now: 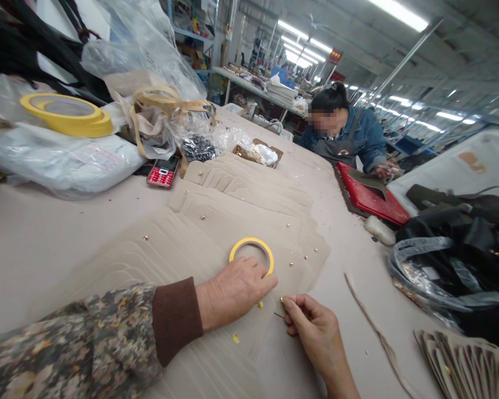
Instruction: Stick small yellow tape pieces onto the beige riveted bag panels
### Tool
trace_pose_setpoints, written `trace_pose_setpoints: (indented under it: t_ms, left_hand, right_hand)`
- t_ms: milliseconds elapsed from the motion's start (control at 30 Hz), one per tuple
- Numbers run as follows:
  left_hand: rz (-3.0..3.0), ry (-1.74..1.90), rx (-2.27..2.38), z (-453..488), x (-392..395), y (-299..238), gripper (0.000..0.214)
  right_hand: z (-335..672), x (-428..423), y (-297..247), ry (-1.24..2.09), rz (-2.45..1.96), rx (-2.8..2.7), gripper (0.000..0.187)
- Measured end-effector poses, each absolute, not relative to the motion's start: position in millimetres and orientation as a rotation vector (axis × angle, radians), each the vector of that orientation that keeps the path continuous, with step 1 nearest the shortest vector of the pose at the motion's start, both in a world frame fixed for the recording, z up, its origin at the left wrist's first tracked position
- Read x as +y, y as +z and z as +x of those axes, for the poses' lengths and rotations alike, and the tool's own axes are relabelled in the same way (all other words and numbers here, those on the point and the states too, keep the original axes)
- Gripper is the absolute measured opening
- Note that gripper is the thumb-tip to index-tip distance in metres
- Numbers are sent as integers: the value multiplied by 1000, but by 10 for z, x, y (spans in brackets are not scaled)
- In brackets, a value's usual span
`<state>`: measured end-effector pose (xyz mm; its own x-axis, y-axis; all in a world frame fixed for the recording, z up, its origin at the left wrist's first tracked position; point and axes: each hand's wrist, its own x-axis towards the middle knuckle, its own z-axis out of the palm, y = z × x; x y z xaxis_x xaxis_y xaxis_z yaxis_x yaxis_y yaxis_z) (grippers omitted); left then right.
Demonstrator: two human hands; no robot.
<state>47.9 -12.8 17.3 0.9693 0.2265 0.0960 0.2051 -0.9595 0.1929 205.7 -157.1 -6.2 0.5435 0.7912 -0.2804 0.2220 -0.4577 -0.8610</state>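
My left hand point(233, 291) lies on the overlapped beige leather panels point(233, 221), its fingers curled against the near edge of a yellow tape roll point(251, 252). My right hand point(311, 327) pinches a small gold stud point(281, 300) at its fingertips, just above the panel, with a thin dark pin beside it. The two hands are a few centimetres apart. Small gold studs dot the panels. Two yellow scraps lie on the panel near my left wrist.
A red phone point(163, 172), larger yellow tape rolls point(69, 113), plastic bags and a box of hardware point(258, 153) sit at the back. A co-worker point(343, 136) works at a red mat point(372, 197). Black bags point(461, 255) pile at right.
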Motion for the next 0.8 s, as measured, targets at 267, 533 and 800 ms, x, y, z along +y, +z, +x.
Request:
trace_pose_setpoints:
  t_ms: [267,533,800]
  left_hand:
    - [2917,131,284,459,-153,181,8]
    - [2935,122,245,445,-182,171,7]
    - [2910,132,255,434,-164,157,7]
  right_hand:
    - [2059,-1568,-88,599,-2088,-1204,33]
    - [2059,-1524,-136,431,-2144,-1224,26]
    - [2068,-1666,-201,555,-1999,-1066,32]
